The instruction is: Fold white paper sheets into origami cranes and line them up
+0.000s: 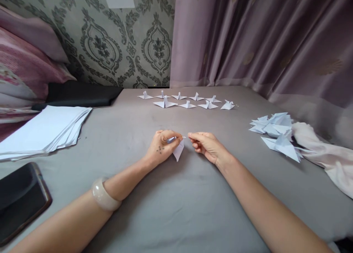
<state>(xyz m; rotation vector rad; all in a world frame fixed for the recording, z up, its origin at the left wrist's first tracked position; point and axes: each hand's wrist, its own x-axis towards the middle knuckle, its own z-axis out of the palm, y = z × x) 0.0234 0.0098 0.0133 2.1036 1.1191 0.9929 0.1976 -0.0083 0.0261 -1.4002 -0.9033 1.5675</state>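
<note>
My left hand (162, 146) is closed in a pinch on a white folded paper crane (178, 152). One pointed wing hangs below the fingers, and most of the body is hidden behind them. A thin paper tip sticks out to the right of my left thumb. Close beside that tip, my right hand (205, 144) has its thumb and forefinger pressed together. I cannot tell whether the right fingertips touch the tip or hold anything.
Several finished paper cranes (165, 103) stand in two rows at the back. More folded paper pieces (275, 124) are heaped at right beside a pale cloth (328, 153). On the left lie a stack of white paper (46, 128), a phone (22, 198) and a black folded item (82, 94).
</note>
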